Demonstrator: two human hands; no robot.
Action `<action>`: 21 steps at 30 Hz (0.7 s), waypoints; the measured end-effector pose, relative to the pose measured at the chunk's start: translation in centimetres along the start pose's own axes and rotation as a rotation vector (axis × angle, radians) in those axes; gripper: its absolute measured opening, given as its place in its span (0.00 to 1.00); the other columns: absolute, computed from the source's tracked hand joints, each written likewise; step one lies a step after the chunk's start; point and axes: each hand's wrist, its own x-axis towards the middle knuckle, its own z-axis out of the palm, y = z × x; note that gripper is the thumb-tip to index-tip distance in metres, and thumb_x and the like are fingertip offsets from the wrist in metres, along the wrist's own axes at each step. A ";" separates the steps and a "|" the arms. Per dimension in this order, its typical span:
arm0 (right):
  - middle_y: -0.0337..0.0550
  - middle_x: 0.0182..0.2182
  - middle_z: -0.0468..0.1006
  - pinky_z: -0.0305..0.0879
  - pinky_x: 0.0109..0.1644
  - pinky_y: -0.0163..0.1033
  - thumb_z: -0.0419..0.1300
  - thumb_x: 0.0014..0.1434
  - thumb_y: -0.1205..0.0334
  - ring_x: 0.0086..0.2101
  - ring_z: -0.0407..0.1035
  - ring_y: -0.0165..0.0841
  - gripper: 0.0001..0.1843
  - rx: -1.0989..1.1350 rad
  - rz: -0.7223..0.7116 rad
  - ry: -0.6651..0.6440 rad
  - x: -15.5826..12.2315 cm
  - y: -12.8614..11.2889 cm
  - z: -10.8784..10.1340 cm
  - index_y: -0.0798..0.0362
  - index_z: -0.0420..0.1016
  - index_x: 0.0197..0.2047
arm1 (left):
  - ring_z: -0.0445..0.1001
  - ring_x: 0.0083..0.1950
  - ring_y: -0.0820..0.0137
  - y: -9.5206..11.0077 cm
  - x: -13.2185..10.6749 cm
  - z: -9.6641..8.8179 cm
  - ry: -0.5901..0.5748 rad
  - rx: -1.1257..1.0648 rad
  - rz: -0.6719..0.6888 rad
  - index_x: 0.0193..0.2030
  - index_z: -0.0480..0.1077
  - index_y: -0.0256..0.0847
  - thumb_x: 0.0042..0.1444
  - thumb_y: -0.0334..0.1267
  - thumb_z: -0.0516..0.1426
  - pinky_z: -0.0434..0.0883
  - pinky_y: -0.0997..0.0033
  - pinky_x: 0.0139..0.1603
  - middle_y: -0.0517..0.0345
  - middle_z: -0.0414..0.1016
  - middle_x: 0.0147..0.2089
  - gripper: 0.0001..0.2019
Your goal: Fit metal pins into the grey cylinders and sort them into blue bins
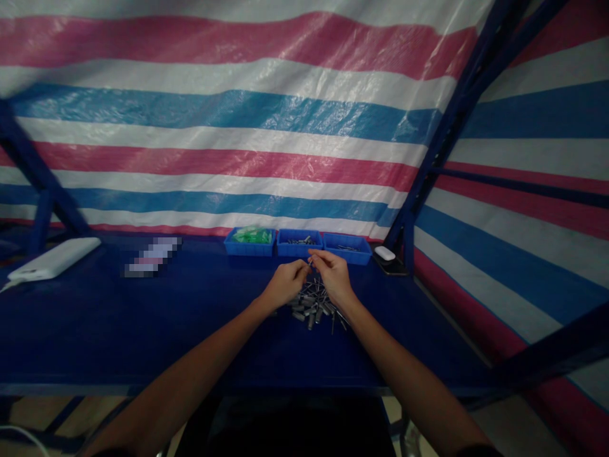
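Observation:
My left hand and my right hand meet fingertip to fingertip above the table. Both are closed in a pinch around a small thin piece, mostly covered by the fingers, so its kind cannot be made out. Right below them lies a loose pile of small metal parts, with short grey cylinders at the front and thin rods among them. Part of the pile is behind my right hand and wrist.
Three blue bins stand along the back: one with green pieces, a middle one and a right one with small metal parts. A white case sits on a dark phone. A white power bank lies far left.

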 end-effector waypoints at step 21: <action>0.56 0.48 0.71 0.58 0.53 0.49 0.52 0.53 0.65 0.47 0.64 0.43 0.16 -0.960 -0.431 0.161 5.3 2.2 -7.0 0.59 0.74 0.44 | 0.70 0.40 0.61 -1.0 0.0 1.1 -0.173 0.483 -0.076 0.29 0.72 0.41 0.50 0.34 0.53 0.64 0.65 0.40 0.52 0.75 0.34 0.06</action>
